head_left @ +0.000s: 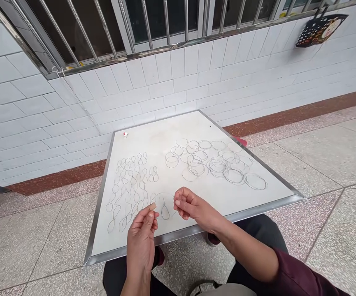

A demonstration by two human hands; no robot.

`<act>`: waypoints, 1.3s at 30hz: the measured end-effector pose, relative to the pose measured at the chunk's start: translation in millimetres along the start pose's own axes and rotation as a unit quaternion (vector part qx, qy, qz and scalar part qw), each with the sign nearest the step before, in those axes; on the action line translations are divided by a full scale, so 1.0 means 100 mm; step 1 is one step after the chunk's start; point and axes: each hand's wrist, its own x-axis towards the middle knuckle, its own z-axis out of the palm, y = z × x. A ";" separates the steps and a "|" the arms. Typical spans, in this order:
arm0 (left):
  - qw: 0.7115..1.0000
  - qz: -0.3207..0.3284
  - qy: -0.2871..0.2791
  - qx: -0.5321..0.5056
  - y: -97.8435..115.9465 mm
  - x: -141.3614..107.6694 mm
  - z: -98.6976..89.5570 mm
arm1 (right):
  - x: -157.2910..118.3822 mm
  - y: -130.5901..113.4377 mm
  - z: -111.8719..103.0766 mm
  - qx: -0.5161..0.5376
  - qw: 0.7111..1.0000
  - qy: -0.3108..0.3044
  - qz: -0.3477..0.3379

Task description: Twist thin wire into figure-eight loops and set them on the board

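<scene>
A thin wire ring (165,193) spans the gap between my two hands above the table's near edge. My left hand (145,226) pinches its left side, and a small tan piece (153,206) shows at the fingertips. The right side of the ring is pinched by my right hand (188,203), thumb against the fingers. Beneath them a twisted wire loop (165,212) lies on the white table (153,144). Several figure-eight wire loops (128,181) lie in rows at the left, and several round wire rings (217,164) overlap at the right.
A small red and white object (125,134) sits at the table's far left corner. Behind the table stands a white tiled wall (165,74) with a barred window. A dark basket (319,31) hangs at the upper right. A metal rim (239,215) edges the table.
</scene>
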 end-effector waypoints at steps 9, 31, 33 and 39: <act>0.996 -0.038 -0.027 0.074 0.05 -0.35 -0.07 | -0.30 -0.03 0.09 -0.301 0.939 0.017 -0.164; 0.970 -0.050 -0.162 0.175 0.07 -0.71 -0.14 | -0.62 0.06 0.12 -0.403 0.865 -0.012 -0.300; 0.970 -0.054 -0.159 0.177 0.08 -0.73 -0.14 | -0.63 0.05 0.13 -0.398 0.870 -0.018 -0.290; 0.963 -0.083 -0.168 0.191 0.04 -0.73 -0.15 | -0.63 0.05 0.18 -0.331 0.914 -0.049 -0.229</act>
